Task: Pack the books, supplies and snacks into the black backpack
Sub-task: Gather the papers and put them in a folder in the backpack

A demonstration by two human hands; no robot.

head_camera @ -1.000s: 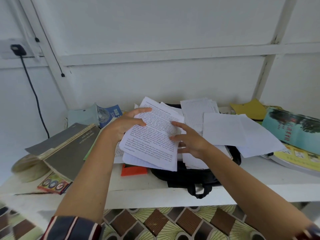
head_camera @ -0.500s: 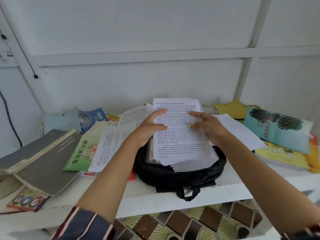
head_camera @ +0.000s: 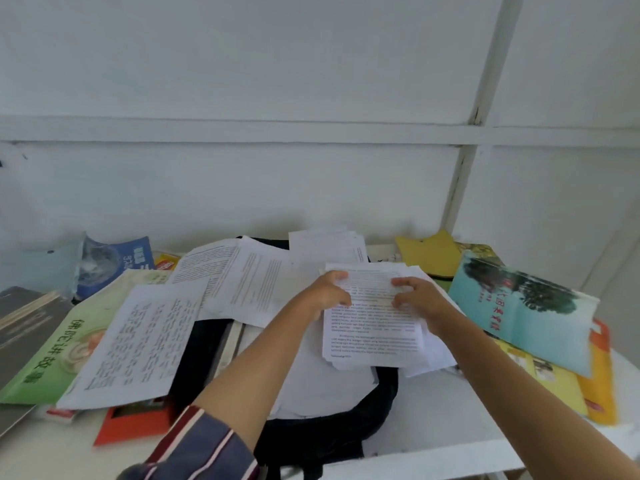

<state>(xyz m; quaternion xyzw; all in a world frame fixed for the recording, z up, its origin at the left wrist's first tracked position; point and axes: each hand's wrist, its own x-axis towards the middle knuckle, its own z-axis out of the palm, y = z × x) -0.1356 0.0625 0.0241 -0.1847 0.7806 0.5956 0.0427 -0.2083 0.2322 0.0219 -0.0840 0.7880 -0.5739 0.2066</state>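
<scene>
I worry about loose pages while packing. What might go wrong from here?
1. The paper stack, gripped by the left hand and right hand near its top only, is fanned unevenly; lower sheets may slip out.
2. Loose sheets draped across the black backpack could get crumpled underneath the stack.

The white bench [head_camera: 450, 410] runs across the lower part of the frame. In the centre a black backpack [head_camera: 329, 434] lies flat on it, and printed sheets [head_camera: 374, 336] on the bag reach over its right edge to the bench top. At the lower left an orange book [head_camera: 128, 426] lies on the bench, partly under a green book [head_camera: 52, 358]. A grey book [head_camera: 24, 320] is at the left edge and a blue packet [head_camera: 114, 261] at the upper left. On the right lie a yellow folder [head_camera: 429, 252] and a pile of yellow and orange books [head_camera: 601, 393] under a teal book [head_camera: 519, 313].
</scene>
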